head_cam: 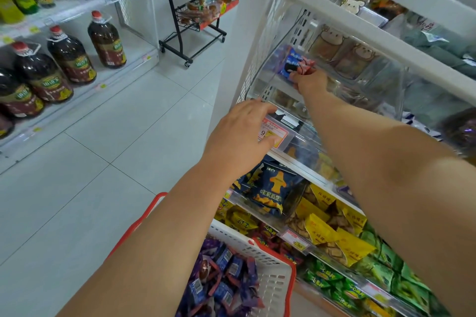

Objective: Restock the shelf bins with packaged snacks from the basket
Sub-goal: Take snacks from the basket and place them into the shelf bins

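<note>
Right hand (310, 82) pinches snack packs (296, 64) inside clear bin (265, 85) at shelf's left end. Left hand (242, 134), fingers straight, steadies bin front. Risk: bin tips forward, packs spill; basket (273, 275) below.

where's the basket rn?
Head view, bottom centre: the white basket with red rim sits below the left hand, against the lower shelf bins, holding purple snack packets.

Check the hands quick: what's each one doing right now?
Left hand: open, fingers on the front of the clear bin.
Right hand: gripping snack packets inside the clear bin.
</note>
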`<state>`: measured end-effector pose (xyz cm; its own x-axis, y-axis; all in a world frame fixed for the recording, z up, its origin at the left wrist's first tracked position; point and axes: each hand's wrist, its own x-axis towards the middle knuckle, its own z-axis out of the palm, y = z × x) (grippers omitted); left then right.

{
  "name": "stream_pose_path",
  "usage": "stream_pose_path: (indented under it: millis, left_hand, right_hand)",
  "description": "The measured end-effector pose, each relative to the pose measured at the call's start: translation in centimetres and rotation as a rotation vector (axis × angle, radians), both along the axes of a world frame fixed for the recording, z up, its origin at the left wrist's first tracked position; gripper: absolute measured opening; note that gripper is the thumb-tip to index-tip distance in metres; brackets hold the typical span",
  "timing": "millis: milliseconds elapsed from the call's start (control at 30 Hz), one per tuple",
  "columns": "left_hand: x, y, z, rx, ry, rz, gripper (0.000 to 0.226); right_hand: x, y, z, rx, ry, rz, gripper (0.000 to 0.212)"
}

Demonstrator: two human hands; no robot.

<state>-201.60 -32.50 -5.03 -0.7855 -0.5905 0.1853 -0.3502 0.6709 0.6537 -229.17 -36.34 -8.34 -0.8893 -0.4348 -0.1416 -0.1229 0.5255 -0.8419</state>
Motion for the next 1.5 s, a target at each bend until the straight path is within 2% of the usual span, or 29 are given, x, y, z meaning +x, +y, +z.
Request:
stream_pose_path:
  millis: [200,500,633,733,833,933,1000,1067,1167,1333,1500]
  left_hand:
    - [-0.1,0.1,-0.1,0.001,0.015,0.006,0.052]
    - [-0.2,0.3,-0.2,0.020,0.024,0.020,0.056]
    - [-0.3,0.2,-0.5,0.020,0.024,0.001,0.057]
    - [0.1,0.5,-0.9,-0.038,0.008,-0.046,0.064]
    - [1.7,2.6,-2.5,-0.173,0.096,-0.058,0.061]
    - [5.1,5.5,-5.6,-0.043,0.179,-0.027,0.044]
    - [7.8,7.0,-7.8,0.123,0.101,0.033,0.037]
    - [10.5,8.0,-10.9,0.307,-0.058,0.125,0.032]
    - [14.4,9.1,-16.1,0.503,-0.245,0.217,0.026]
    - [20.2,11.6,-23.0,0.630,-0.616,0.135,0.028]
    - [22.7,13.5,-25.7,0.679,-0.917,0.018,0.027]
  right_hand:
    - [0.1,0.7,-0.2,-0.036,-0.039,-0.019,0.042]
    - [0.1,2.7,2.2,-0.076,0.006,-0.076,0.048]
    - [3.2,4.2,4.6,-0.141,-0.027,-0.072,0.036]
    - [8.7,7.0,7.2,-0.270,-0.176,0.044,0.033]
    - [14.7,11.4,8.3,-0.420,-0.285,0.209,0.022]
    - [19.9,15.9,6.8,-0.438,-0.335,0.354,0.011]
    - [22.8,18.2,4.2,-0.361,-0.390,0.445,0.010]
    - [25.0,20.1,0.1,-0.239,-0.445,0.508,0.009]
    - [27.4,22.4,-7.7,-0.041,-0.524,0.503,0.013]
    - [29.9,26.0,-18.6,0.333,-0.545,0.552,0.019]
    - [32.4,28.2,-24.0,0.685,-0.622,0.915,0.012]
